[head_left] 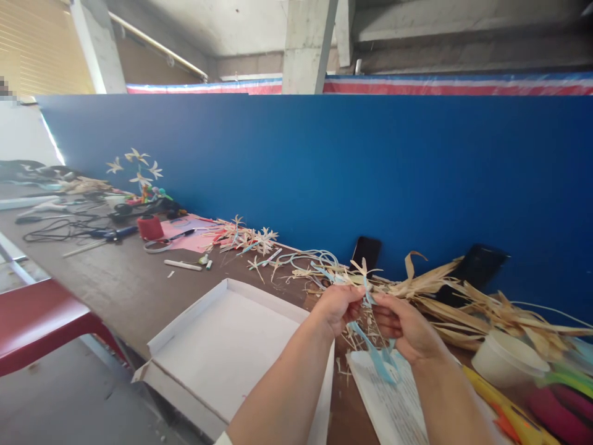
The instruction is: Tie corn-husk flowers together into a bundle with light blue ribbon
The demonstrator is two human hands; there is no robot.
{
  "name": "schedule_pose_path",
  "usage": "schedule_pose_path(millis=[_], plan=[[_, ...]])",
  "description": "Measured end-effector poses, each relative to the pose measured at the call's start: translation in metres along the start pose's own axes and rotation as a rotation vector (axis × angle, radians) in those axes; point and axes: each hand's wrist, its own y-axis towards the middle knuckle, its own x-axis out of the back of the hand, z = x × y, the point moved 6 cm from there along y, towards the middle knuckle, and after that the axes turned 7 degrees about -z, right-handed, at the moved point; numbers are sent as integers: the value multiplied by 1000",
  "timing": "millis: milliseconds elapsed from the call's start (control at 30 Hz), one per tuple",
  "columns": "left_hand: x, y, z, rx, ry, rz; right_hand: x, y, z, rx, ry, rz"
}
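Observation:
My left hand and my right hand meet above the brown table, both pinched on a small straw flower with pale petals. A light blue strip trails down from it between my hands. Below my right hand lies a printed white sheet. A heap of dried straw leaves spreads just behind my hands.
An open white box lid lies left of my arms. Finished straw flowers, a red spool, cables and tools sit further left. A white cup, coloured pieces, two dark phones and a blue board are at the right and behind. A red chair stands left.

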Motion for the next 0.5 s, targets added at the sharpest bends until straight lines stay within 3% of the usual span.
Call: schedule_pose_path(millis=[133,500], plan=[[-1,0,0,18,-26,24,-3,0,-2,-24,66,32],[2,3,4,69,-91,1,0,3,-6,-6,-93,93]])
